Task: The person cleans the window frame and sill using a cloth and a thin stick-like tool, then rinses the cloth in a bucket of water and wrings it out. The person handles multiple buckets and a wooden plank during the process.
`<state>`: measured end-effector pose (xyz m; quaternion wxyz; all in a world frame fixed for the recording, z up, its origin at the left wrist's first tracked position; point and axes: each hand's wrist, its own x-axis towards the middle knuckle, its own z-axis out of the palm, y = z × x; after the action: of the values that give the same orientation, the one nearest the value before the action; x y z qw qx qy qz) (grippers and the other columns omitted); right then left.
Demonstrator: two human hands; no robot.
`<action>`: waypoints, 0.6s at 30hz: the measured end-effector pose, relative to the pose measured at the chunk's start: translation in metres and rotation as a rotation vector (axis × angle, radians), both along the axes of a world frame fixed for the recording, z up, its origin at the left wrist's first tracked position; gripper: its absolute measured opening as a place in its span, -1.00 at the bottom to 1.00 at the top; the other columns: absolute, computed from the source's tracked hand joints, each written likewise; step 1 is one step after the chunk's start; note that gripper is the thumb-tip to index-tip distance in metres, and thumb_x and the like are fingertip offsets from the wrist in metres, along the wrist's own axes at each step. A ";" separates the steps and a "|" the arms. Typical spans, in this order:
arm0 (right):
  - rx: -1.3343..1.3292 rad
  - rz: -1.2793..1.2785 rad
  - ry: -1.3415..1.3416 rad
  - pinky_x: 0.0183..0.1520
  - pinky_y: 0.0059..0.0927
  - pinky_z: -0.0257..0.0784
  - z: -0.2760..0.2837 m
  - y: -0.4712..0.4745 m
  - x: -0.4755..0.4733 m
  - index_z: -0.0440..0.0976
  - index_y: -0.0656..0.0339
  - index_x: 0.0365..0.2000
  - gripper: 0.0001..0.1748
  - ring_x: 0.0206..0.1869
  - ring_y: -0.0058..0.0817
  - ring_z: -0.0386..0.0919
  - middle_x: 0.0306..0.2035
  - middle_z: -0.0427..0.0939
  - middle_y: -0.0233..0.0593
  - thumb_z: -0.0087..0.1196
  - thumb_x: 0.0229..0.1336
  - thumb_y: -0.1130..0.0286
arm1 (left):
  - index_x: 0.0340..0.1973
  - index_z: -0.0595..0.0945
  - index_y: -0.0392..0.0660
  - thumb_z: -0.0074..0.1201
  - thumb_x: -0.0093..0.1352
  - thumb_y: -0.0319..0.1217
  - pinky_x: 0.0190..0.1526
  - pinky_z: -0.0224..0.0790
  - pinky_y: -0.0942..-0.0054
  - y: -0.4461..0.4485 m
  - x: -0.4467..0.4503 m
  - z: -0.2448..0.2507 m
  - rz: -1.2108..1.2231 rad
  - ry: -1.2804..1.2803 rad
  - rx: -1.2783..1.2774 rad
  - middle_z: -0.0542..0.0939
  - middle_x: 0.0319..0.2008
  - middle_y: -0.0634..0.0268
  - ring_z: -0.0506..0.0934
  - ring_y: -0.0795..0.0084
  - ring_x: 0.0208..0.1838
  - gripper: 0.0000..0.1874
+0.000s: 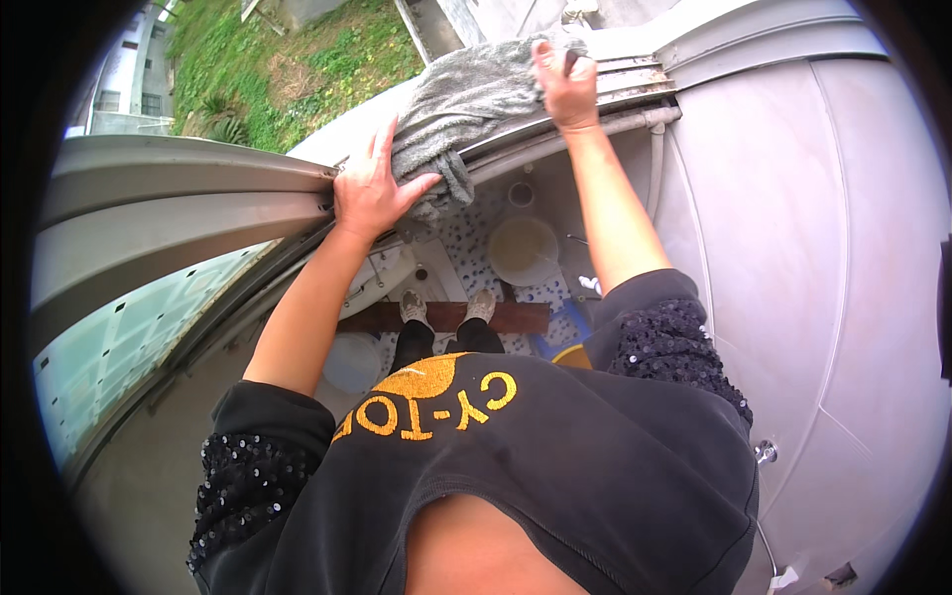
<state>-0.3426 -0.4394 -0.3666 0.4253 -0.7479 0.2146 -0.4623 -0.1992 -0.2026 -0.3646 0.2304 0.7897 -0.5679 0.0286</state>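
Observation:
A grey terry towel (pixel 476 93) lies bunched across the window sill and the sliding track of an open window. Its near left end hangs over the inner edge in a twisted fold. My right hand (pixel 569 85) is closed in a fist on the towel's far right end. At the towel's left end is my left hand (pixel 375 178), fingers spread and thumb lying against the cloth. The wrist side of that hand is close to the end of the metal window sash (pixel 223 178). What lies under the towel is hidden.
I stand on a dark red board (pixel 439 317) high above a pebble-patterned floor (pixel 476 230). Below are a round basin of cloudy water (pixel 523 251), a white sink (pixel 387 282) and a blue crate (pixel 563 327). A pipe (pixel 580 134) runs beneath the sill. Outside is a grassy slope (pixel 327 59).

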 end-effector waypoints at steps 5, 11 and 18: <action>0.558 0.320 -0.225 -0.59 -0.57 0.15 0.019 0.122 0.060 0.45 0.23 -0.67 -0.75 -0.65 -0.71 0.29 -0.71 0.41 -0.43 0.09 0.08 0.38 | 0.26 0.19 -0.11 0.21 0.02 0.17 -0.23 0.45 0.20 0.003 0.006 -0.005 0.030 0.035 0.044 0.46 0.01 0.02 0.53 0.02 -0.12 0.02; 1.006 0.373 -0.691 -0.67 -0.55 -0.08 0.039 0.143 0.049 0.05 0.08 -0.82 -0.42 -0.77 -0.63 0.00 -0.82 0.01 -0.49 -0.18 0.31 0.13 | 0.03 0.40 -0.11 0.36 -0.03 -0.33 -0.02 0.35 0.26 0.014 -0.007 0.020 -0.093 0.306 -0.345 0.46 -0.07 0.08 0.45 0.07 -0.02 -0.29; 0.972 0.304 -0.146 -0.65 -0.56 -0.08 -0.011 0.236 -0.034 0.08 0.11 -0.85 -0.37 -0.74 -0.67 0.04 -0.83 0.08 -0.48 -0.18 0.31 0.07 | -0.01 0.43 -0.05 0.37 -0.02 -0.31 0.01 0.34 0.30 0.115 -0.066 0.016 -0.016 0.447 0.279 0.42 -0.02 0.18 0.45 0.11 0.03 -0.34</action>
<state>-0.3762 -0.2031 -0.3776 0.8001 -0.4522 0.2634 -0.2932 -0.2648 -0.0877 -0.3481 0.2394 0.7960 -0.5074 -0.2271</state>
